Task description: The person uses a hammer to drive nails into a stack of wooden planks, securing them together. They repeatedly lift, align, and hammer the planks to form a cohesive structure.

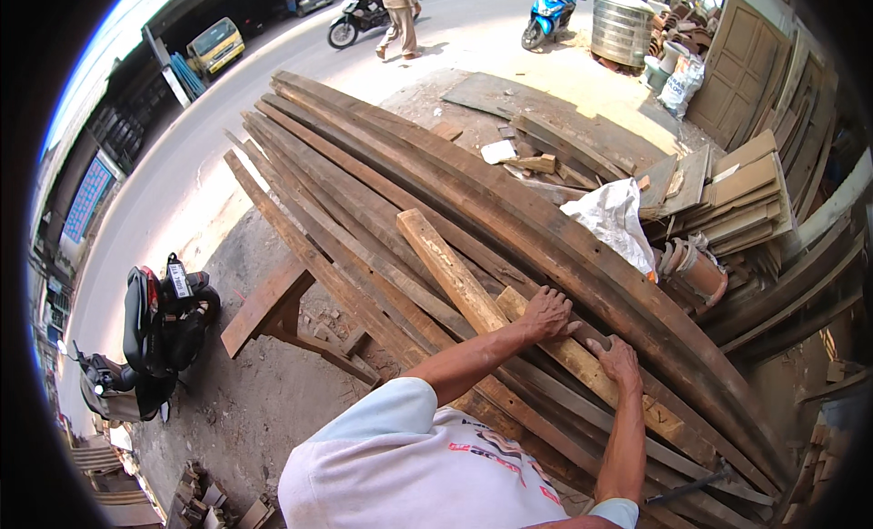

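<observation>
Left hand [547, 315] now, fingers curled over the pale plank [582, 362] atop the beam stack [436, 170]; right hand [620, 361] on it too, grip unclear! Wider spacing should steady it; keep fingertips from pinching against the stack.

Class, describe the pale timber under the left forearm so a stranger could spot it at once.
Start with the stack of dark timbers slanting across the middle. On it, by the left hand, the pale timber passes beneath the left forearm, beside another pale piece. Its blunt end reaches farther toward the road than that neighbour's.
</observation>
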